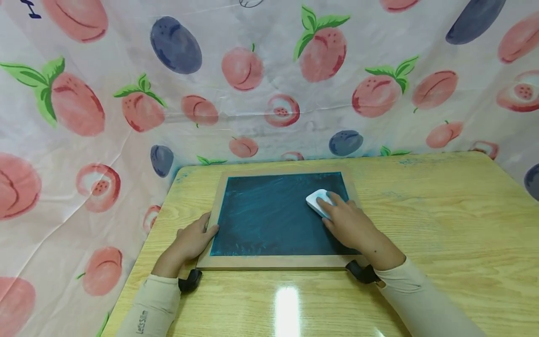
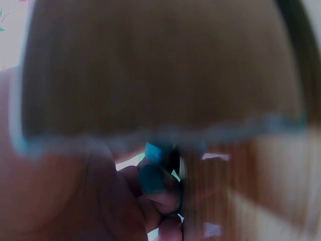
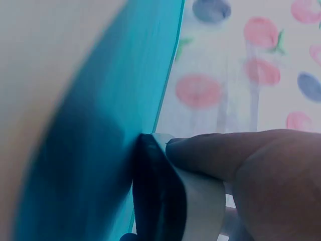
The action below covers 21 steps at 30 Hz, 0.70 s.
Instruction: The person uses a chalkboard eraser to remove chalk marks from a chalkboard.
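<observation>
A chalkboard (image 1: 273, 220) in a pale wooden frame lies on the table, its dark face streaked with faint chalk smears. My left hand (image 1: 194, 239) grips the frame's left side, thumb over the top face and the other fingers along the outer edge. In the left wrist view, bluish fingertips (image 2: 153, 179) show beside the wooden frame (image 2: 160, 70). Over the right part of the board, my right hand (image 1: 351, 224) holds a white board eraser (image 1: 316, 200). The right wrist view shows the eraser's dark pad (image 3: 158, 196) against the board, with a finger along its white back.
The wood-grain table (image 1: 442, 224) extends right of the board and in front of it, with bluish chalk dust near its back edge. Behind it hangs a fruit-printed cloth (image 1: 278, 51), which also covers the left side. Dark wrist straps (image 1: 191, 281) sit near both cuffs.
</observation>
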Motion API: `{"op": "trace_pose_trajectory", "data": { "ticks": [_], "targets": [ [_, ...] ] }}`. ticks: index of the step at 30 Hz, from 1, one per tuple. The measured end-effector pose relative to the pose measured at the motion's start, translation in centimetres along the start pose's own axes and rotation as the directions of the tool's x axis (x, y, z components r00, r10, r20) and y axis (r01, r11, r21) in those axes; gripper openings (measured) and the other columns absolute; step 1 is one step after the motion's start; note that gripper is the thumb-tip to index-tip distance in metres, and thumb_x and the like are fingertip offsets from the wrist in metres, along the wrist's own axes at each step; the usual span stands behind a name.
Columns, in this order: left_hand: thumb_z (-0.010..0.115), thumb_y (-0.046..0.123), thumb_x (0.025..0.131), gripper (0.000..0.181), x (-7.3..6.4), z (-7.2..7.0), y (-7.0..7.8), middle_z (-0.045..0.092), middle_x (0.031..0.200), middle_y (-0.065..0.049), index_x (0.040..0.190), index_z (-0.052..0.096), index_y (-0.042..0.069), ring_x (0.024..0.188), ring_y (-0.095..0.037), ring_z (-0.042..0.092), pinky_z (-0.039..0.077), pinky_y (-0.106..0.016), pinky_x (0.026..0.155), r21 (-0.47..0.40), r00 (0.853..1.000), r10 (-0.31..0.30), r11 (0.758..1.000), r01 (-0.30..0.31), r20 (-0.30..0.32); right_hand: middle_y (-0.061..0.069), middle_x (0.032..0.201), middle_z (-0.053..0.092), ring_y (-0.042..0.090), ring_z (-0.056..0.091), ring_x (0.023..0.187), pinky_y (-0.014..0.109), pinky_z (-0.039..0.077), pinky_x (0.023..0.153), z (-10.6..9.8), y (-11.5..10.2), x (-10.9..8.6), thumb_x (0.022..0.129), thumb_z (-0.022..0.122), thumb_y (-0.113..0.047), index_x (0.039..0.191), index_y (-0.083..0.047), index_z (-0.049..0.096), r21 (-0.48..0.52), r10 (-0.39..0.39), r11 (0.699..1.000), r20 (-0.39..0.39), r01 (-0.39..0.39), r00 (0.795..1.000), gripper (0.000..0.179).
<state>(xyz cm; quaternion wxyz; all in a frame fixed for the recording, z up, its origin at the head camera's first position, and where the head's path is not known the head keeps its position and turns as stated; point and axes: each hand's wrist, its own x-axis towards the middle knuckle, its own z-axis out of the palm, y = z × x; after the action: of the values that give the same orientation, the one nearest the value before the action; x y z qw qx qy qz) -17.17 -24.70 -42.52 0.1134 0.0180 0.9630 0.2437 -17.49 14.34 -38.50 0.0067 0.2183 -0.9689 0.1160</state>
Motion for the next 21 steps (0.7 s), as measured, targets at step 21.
{"op": "trace_pose_trajectory", "data": {
  "ticks": [21],
  "targets": [
    [0.040, 0.040, 0.107, 0.062, 0.1, 0.0, -0.1, 0.050, 0.150, -0.021, 0.159, 0.026, 0.010, 0.129, -0.045, 0.053, 0.030, -0.066, 0.096, 0.009, 1.000, 0.013, 1.000, -0.013, 0.003, 0.029, 0.142, 0.052, 0.053, 0.064, 0.100, 0.060, 0.054, 0.084, -0.2, -1.1, -0.9, 0.094, 0.070, -0.017, 0.141, -0.007, 0.058, -0.098, -0.138, 0.986, -0.019, 0.135, 0.990, 0.050]
  ]
}}
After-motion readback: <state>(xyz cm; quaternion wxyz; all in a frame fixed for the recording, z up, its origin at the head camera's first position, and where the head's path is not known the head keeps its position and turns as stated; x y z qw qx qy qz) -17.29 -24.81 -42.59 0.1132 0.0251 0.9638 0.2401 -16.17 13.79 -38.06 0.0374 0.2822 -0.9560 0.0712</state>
